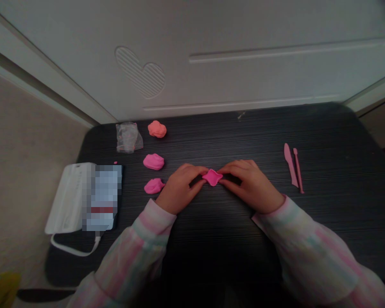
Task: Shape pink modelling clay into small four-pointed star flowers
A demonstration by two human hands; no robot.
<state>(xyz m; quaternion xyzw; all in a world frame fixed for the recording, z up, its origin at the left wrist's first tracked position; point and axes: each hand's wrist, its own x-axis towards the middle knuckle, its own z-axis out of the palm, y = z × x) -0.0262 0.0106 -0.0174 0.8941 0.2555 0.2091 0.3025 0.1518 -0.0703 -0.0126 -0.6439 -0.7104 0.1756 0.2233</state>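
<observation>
Between my two hands is a small pink piece of modelling clay (213,177), shaped like a shallow dish with pinched corners. My left hand (183,187) pinches its left corner between thumb and fingers. On the opposite corner, the thumb and fingers of my right hand (250,184) are closed too. Left of my left hand lie two pink clay lumps, a nearer one (153,186) and a farther one (153,161). Behind them sits an orange clay lump (157,129).
A pink plastic knife (290,164) and a thin pink stick tool (298,171) lie at the right of the dark table (211,248). A clear plastic bag (127,137) is at the back left. A white power bank (69,199) and a blurred phone (104,196), with a white cable (73,250), occupy the left edge.
</observation>
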